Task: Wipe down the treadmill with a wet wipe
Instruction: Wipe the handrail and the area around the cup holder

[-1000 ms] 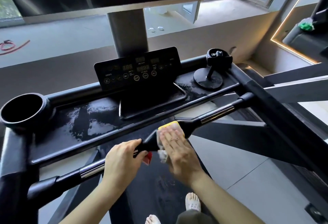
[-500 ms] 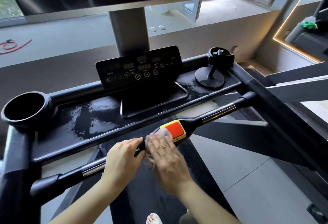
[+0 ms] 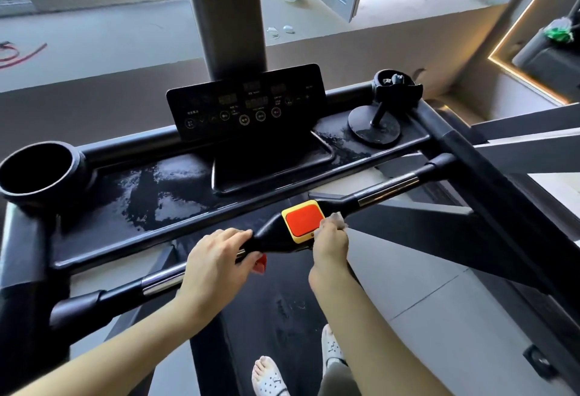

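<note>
A grey window ledge (image 3: 94,41) runs behind the treadmill (image 3: 103,229). I count one control panel (image 3: 248,102), one cup holder (image 3: 37,172) and one red stop button (image 3: 303,218) on the single handlebar (image 3: 387,186). My left grip (image 3: 216,257) is clenched round the handlebar left of the button. My right grip (image 3: 329,245) pinches the one wet wipe (image 3: 337,217) against the bar at the button's right edge. Two white slippers (image 3: 270,377) stand on the belt (image 3: 266,301).

Red cable (image 3: 18,53) on pale ledge (image 3: 125,37), green bundle (image 3: 558,33) at right, grey floor tiles (image 3: 439,317)
</note>
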The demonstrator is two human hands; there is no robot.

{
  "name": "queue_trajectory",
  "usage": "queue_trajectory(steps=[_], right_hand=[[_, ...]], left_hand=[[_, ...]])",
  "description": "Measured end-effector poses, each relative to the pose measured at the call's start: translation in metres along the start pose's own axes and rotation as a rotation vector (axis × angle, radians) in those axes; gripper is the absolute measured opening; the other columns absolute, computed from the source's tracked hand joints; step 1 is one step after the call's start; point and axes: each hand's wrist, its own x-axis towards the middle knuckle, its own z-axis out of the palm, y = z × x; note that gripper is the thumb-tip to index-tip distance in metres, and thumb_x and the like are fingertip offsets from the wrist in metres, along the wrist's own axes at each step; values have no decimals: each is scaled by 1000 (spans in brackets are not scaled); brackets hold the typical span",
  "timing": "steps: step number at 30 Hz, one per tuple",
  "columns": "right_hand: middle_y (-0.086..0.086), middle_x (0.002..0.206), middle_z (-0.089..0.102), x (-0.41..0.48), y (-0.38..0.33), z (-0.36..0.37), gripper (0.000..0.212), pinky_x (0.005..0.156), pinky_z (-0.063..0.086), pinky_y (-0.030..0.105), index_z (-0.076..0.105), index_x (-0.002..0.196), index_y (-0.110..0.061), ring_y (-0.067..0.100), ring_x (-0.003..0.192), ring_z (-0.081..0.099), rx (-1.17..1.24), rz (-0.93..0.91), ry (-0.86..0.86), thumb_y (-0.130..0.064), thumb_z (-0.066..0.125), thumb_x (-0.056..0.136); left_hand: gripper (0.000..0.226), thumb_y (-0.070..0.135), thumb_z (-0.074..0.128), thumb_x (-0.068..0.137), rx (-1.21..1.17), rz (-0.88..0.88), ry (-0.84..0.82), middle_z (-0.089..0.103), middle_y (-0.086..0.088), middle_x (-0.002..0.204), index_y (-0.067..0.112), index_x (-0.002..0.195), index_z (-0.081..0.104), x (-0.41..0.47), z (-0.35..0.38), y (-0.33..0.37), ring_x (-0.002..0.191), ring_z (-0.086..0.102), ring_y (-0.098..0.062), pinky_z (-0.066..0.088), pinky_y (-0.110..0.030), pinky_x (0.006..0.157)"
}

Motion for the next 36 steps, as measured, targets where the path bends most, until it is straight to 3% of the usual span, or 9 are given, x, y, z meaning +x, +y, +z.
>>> queue_trajectory(steps=[5,8,11,16,19,21,26,32,36], right_hand=[[10,133,58,-41,17,28,39,109,42,43,53,134,-9,28,122,56,93,304,-108,-36,39,109],[16,98,65,-47,13,20,27,89,53,44,55,104,-9,31,93,68,230,424,-202,-31,42,110],[20,99,67,-27,11,-7,19,76,58,52,56,106,-10,37,85,70,198,359,-117,-25,45,109],[10,70,65,17,-9,-61,30,63,54,35,61,77,-7,35,72,64,-537,-289,33,-20,56,104],[5,80,70,34,-36,-76,9,59,50,33,69,97,-10,27,70,64,-1123,-978,108,-4,66,92],[6,95,70,50,-44,-73,28,68,56,37,71,106,-9,27,79,66,-1388,-1154,85,2,67,81],[4,121,61,45,-42,-64,38,113,39,42,60,115,-14,25,118,52,-1485,-1003,-222,-32,34,95],[8,108,59,67,-114,-17,28,94,45,46,52,107,-13,31,107,58,-1779,-522,-606,-31,31,108],[4,77,66,91,-126,10,34,82,46,38,56,79,-20,23,74,61,-1556,-137,-891,-38,36,100]], left_hand=[[43,25,91,74,13,-22,20,77,1,104,11,112,77,-7,6,-2,90,72,-25,57,-38,76],[44,27,91,74,0,-29,21,76,2,106,11,113,77,-8,8,-2,92,72,-24,57,-37,76],[43,31,90,76,2,-54,17,76,4,107,14,114,77,-9,8,-3,94,72,-21,56,-37,78],[41,31,90,77,-4,-71,33,77,4,106,14,112,77,-10,6,-2,94,73,-20,55,-36,78],[42,29,92,73,-3,-66,42,77,4,104,13,110,78,-10,7,0,91,73,-21,54,-35,75],[42,29,93,73,-9,-67,39,77,5,103,14,109,78,-10,8,0,90,73,-21,55,-35,74],[42,30,93,72,-30,-79,22,76,9,101,17,109,78,-11,8,-2,89,72,-18,54,-34,74],[44,28,93,71,-57,-82,21,76,8,103,16,110,77,-9,6,-1,91,71,-18,56,-36,75],[46,25,96,68,-43,-111,3,77,6,103,13,110,79,-8,5,0,92,73,-20,57,-37,76]])
